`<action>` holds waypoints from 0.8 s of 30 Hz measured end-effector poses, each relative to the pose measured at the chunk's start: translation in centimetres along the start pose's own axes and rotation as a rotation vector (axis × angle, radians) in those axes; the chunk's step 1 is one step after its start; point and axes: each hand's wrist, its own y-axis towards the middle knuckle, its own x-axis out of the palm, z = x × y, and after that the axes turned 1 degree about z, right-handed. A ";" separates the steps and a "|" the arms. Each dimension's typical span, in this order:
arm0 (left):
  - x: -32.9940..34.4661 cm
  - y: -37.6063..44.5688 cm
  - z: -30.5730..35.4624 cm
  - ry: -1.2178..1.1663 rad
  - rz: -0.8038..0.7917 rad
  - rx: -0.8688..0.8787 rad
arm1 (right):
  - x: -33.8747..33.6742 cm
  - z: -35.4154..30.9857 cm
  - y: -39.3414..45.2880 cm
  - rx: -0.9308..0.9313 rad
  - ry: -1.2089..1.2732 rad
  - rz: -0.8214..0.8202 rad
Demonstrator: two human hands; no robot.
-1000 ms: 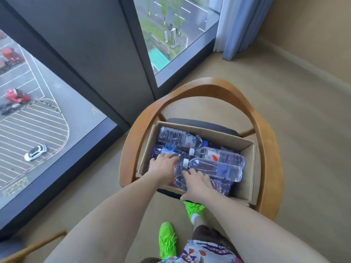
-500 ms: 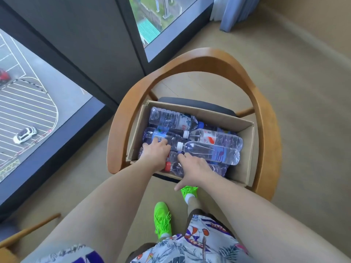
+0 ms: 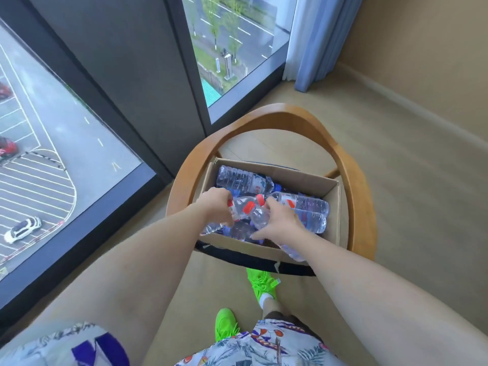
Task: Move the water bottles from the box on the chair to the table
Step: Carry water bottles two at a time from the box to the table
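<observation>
An open corrugated cardboard box (image 3: 334, 207) with plain brown walls sits on the dark padded seat of a chair (image 3: 361, 196) whose smooth curved wooden rail loops around the box. Inside the box lie clear plastic water bottles (image 3: 309, 207), ribbed along their bodies, most on their sides and piled across one another; one at the far wall of the box shows a blue and red label.

The left hand (image 3: 215, 204), over the box's left half, is closed around a clear bottle with a red cap (image 3: 249, 206), tilted so its cap points toward the middle of the box and its base juts past the near wall. The right hand (image 3: 281, 220), over the box's near right part, grips a second red-capped bottle (image 3: 260, 199), its base showing beneath the wrist at the near wall.

Below the box, bright green shoes (image 3: 261, 283) stand on a beige floor.
</observation>
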 end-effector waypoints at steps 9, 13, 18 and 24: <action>-7.9 -10.1 1.2 -1.310 -0.087 -0.093 | -5.5 -8.4 -4.8 0.032 0.796 0.174; -11.5 -14.2 0.8 -1.552 -0.002 0.001 | -8.2 -13.0 -6.3 -0.021 1.113 0.111; -15.4 -18.0 0.2 -1.451 0.390 -0.063 | -10.7 -19.2 -7.5 -0.217 0.920 0.005; -18.4 -23.4 -2.7 -1.476 0.798 -0.165 | -11.7 -26.4 -8.2 -0.428 0.772 -0.112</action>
